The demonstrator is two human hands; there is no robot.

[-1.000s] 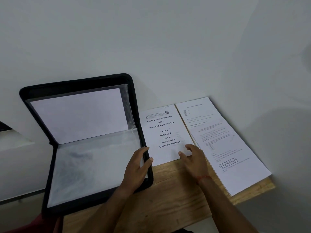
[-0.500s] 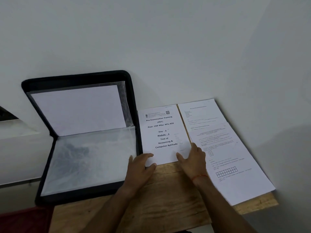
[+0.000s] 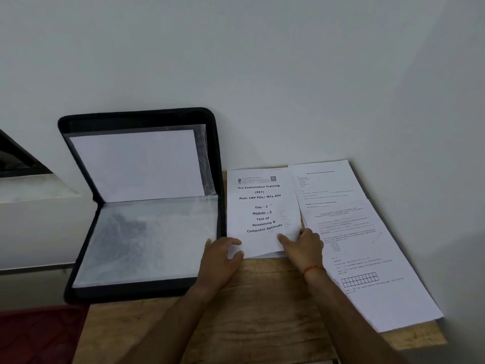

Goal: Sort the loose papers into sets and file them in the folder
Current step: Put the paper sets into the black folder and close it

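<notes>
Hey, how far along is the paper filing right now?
Done: the folder stands open with one sheet filed inside. In hand: the left hand and right hand grip the near edge of the Pre Examination Training set. Left: filing it and the right-hand pile on the table.

The tabletop (image 3: 262, 316) was found to be bare wood, matt, with a coarse visible grain. The folder (image 3: 220, 153) was cased in matt black cloth-like material; its sleeves (image 3: 147, 243) were clear plastic, glossy and crinkled. The printed booklet (image 3: 262, 203) and loose sheets (image 3: 372, 248) were noted as smooth matt white paper.
</notes>
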